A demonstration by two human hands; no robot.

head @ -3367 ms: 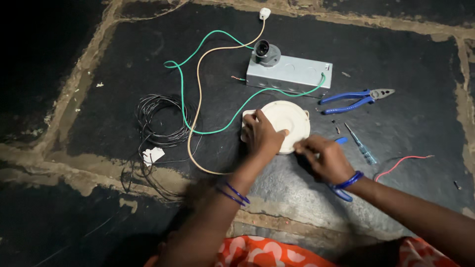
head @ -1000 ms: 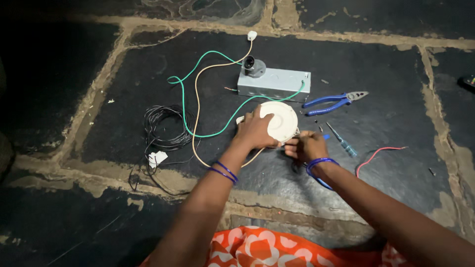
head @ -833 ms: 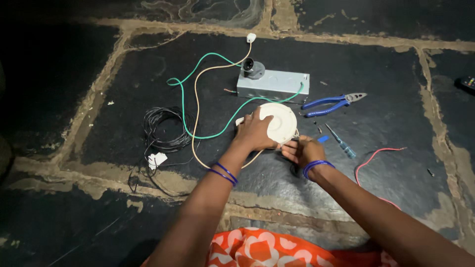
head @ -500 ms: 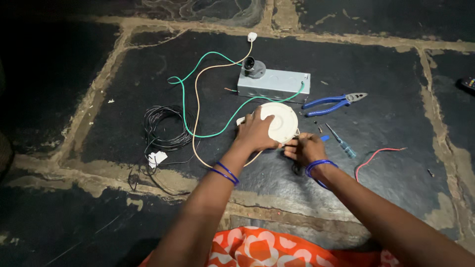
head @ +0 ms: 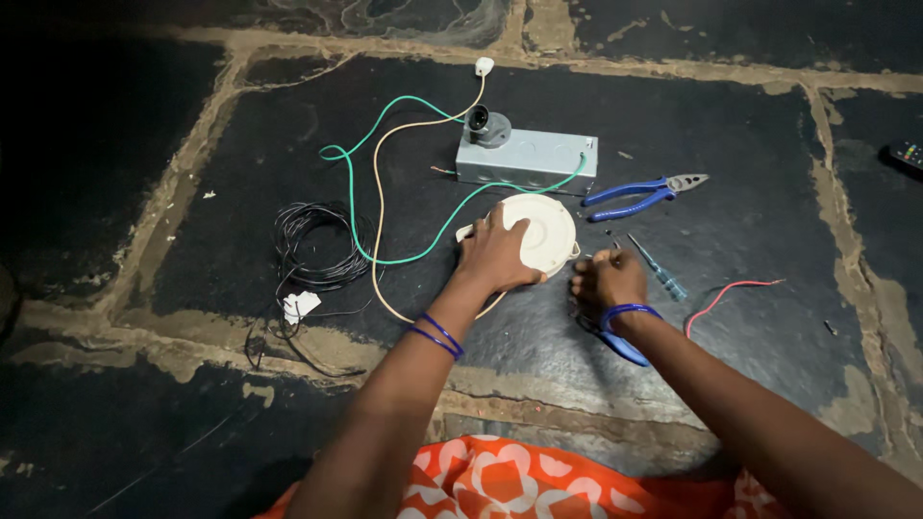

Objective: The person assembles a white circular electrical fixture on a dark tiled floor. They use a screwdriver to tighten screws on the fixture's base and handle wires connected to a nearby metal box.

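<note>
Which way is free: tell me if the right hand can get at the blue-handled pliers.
Probably yes. The right hand lies just below the pliers; only bare floor and a small screwdriver lie between.

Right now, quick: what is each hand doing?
Left hand: open, flat on the white round fitting.
Right hand: closed beside the fitting; what it grips cannot be told.

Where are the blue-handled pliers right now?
The blue-handled pliers lie on the dark floor, right of the grey metal box and beyond the right hand.
</note>
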